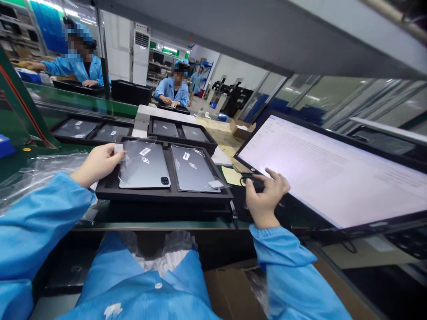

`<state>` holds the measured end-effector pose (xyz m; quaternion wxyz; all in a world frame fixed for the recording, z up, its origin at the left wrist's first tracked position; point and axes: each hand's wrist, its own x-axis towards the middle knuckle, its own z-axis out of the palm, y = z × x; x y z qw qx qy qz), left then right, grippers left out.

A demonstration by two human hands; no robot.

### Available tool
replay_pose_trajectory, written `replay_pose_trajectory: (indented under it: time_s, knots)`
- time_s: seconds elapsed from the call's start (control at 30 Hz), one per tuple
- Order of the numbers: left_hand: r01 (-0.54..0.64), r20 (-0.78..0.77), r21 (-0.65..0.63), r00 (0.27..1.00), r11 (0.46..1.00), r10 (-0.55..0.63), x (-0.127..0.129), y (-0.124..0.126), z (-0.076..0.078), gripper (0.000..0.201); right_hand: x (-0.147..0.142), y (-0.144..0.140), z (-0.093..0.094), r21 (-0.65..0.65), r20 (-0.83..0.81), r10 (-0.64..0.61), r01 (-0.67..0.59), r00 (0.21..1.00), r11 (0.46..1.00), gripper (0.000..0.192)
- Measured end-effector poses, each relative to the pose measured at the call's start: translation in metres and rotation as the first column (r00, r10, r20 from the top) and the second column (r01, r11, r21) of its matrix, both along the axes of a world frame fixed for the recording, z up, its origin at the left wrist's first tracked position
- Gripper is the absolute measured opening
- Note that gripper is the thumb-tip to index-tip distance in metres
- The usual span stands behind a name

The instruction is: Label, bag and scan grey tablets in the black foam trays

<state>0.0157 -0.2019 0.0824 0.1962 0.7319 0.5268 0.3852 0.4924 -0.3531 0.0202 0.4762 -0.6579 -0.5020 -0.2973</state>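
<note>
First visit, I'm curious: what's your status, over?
Left hand pinching white tab. Right hand raised near monitor. Left tablet back up in front tray, clear film over it.

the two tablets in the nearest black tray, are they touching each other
Apart. The head view shows a black divider strip of the tray between the left tablet and the right tablet.

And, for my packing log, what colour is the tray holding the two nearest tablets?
The tray is black, shown best in the head view.

Left grip [100,164] on white tab [118,149] by tablet [144,173] in black tray [160,196], right grip [267,195] near lit monitor [333,178]
</note>
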Motion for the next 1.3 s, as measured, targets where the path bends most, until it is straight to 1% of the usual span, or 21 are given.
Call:
replay_pose_trajectory:
  time_s: [0.03,0.07,0.1,0.13,0.17,0.2,0.27,0.3,0.37,0.43,0.53,0.63,0.77,0.9,1.0,1.07,1.13,1.17,1.23,1.27,1.3]
  knots:
    - [-0.001,0.063,-0.022,0.998,1.000,0.002,-0.004,-0.001,-0.007,0.035,-0.019,0.009,0.019,-0.027,0.005,0.131,-0.130,0.991,0.991,0.026]
    - [0.002,0.115,-0.036,0.993,0.999,0.002,-0.006,-0.003,-0.014,0.036,-0.039,0.020,0.036,-0.075,-0.023,0.269,-0.270,0.963,0.960,0.025]
    - [-0.003,0.167,-0.039,0.986,0.999,0.009,-0.007,-0.005,-0.019,0.038,-0.060,0.033,0.051,-0.118,-0.079,0.401,-0.408,0.913,0.905,0.025]
    - [-0.009,0.223,-0.038,0.975,0.999,0.017,-0.007,-0.007,-0.023,0.039,-0.081,0.048,0.063,-0.177,-0.166,0.513,-0.537,0.842,0.825,0.025]
    - [-0.011,0.264,-0.037,0.964,0.999,0.021,-0.007,-0.008,-0.026,0.039,-0.102,0.064,0.072,-0.230,-0.270,0.578,-0.635,0.770,0.738,0.026]
    - [-0.015,0.291,-0.033,0.956,0.999,0.024,-0.006,-0.010,-0.028,0.039,-0.123,0.080,0.078,-0.279,-0.375,0.600,-0.703,0.707,0.654,0.026]
    - [-0.022,0.331,-0.024,0.943,0.999,0.029,-0.006,-0.012,-0.031,0.038,-0.162,0.112,0.083,-0.339,-0.578,0.551,-0.791,0.602,0.509,0.020]
    - [-0.018,0.349,-0.023,0.937,1.000,0.025,-0.007,-0.012,-0.032,0.037,-0.180,0.127,0.083,-0.341,-0.670,0.493,-0.820,0.555,0.460,0.017]
    - [0.001,0.385,-0.021,0.923,1.000,0.007,-0.008,-0.011,-0.035,0.037,-0.212,0.154,0.080,-0.332,-0.796,0.365,-0.853,0.483,0.403,0.010]
    - [0.036,0.392,-0.018,0.919,0.999,-0.026,-0.009,-0.009,-0.037,0.040,-0.237,0.176,0.074,-0.326,-0.855,0.279,-0.872,0.437,0.366,0.012]
    - [0.081,0.363,-0.015,0.929,0.997,-0.070,-0.010,-0.007,-0.039,0.042,-0.260,0.199,0.061,-0.355,-0.863,0.238,-0.870,0.446,0.341,0.022]
    - [0.093,0.327,-0.013,0.941,0.996,-0.084,-0.011,-0.007,-0.038,0.042,-0.265,0.211,0.046,-0.379,-0.830,0.267,-0.845,0.491,0.377,0.026]
    - [0.086,0.296,-0.007,0.952,0.996,-0.080,-0.009,-0.008,-0.035,0.039,-0.262,0.217,0.034,-0.362,-0.810,0.303,-0.835,0.502,0.415,0.020]
    - [0.069,0.317,-0.015,0.947,0.998,-0.061,-0.008,-0.009,-0.034,0.036,-0.260,0.221,0.034,-0.344,-0.822,0.289,-0.832,0.491,0.435,0.018]
    - [0.073,0.299,-0.013,0.952,0.997,-0.066,-0.006,-0.011,-0.032,0.034,-0.259,0.222,0.038,-0.346,-0.827,0.277,-0.831,0.490,0.436,0.020]
    - [0.074,0.348,-0.019,0.935,0.997,-0.062,-0.002,-0.011,-0.032,0.032,-0.259,0.223,0.040,-0.340,-0.832,0.273,-0.833,0.483,0.436,0.023]
    - [0.047,0.520,-0.030,0.854,0.998,-0.025,0.003,-0.010,-0.032,0.027,-0.259,0.224,0.041,-0.332,-0.841,0.265,-0.836,0.472,0.437,0.025]
    - [-0.001,0.626,-0.031,0.780,1.000,0.020,0.006,-0.008,-0.033,0.023,-0.258,0.224,0.042,-0.329,-0.846,0.258,-0.839,0.466,0.434,0.027]
    - [-0.168,0.788,-0.054,0.599,0.984,0.145,0.004,-0.005,-0.036,0.021,-0.255,0.223,0.044,-0.325,-0.859,0.246,-0.850,0.449,0.415,0.029]
    - [-0.268,0.824,-0.075,0.526,0.960,0.211,-0.001,-0.005,-0.038,0.026,-0.253,0.221,0.045,-0.317,-0.867,0.250,-0.863,0.432,0.394,0.029]
    - [-0.373,0.830,-0.086,0.486,0.924,0.273,-0.010,-0.005,-0.040,0.035,-0.250,0.219,0.047,-0.305,-0.874,0.261,-0.880,0.411,0.365,0.029]
